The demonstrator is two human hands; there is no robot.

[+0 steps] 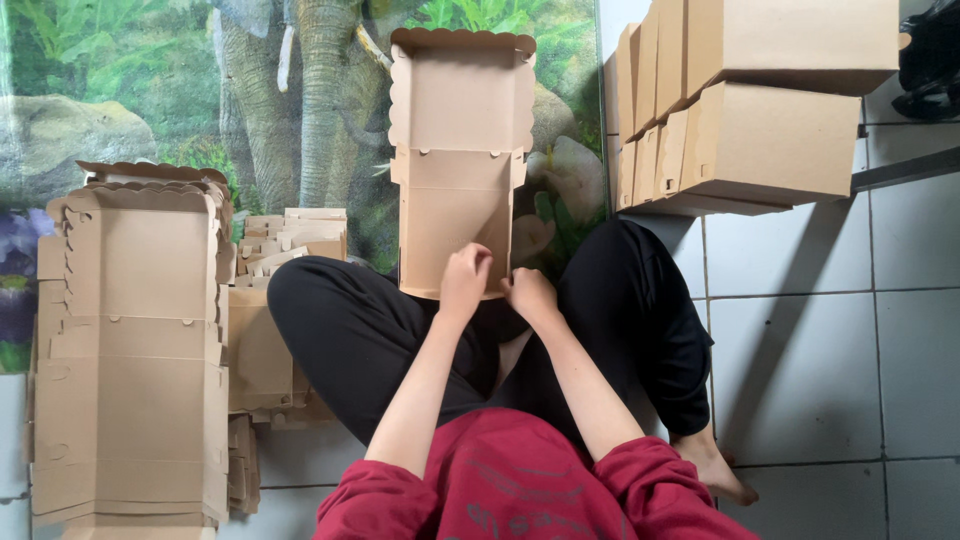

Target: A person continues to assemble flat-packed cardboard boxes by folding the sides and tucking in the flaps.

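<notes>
A seated person's left hand (465, 280) and right hand (530, 295), both curled shut, grip the near edge of an unfolded cardboard box (458, 160) lying on the floor past crossed legs (360, 340); flat blanks (130, 340) sit left.

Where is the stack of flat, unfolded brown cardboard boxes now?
In the head view, the stack of flat cardboard boxes lies on the floor at far left, beside the person's left knee.

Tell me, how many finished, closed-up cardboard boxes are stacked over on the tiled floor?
2 show clearly: the upper closed box at the top right, and the lower closed box under it. Brown edges to their left may be more, partly hidden.
</notes>
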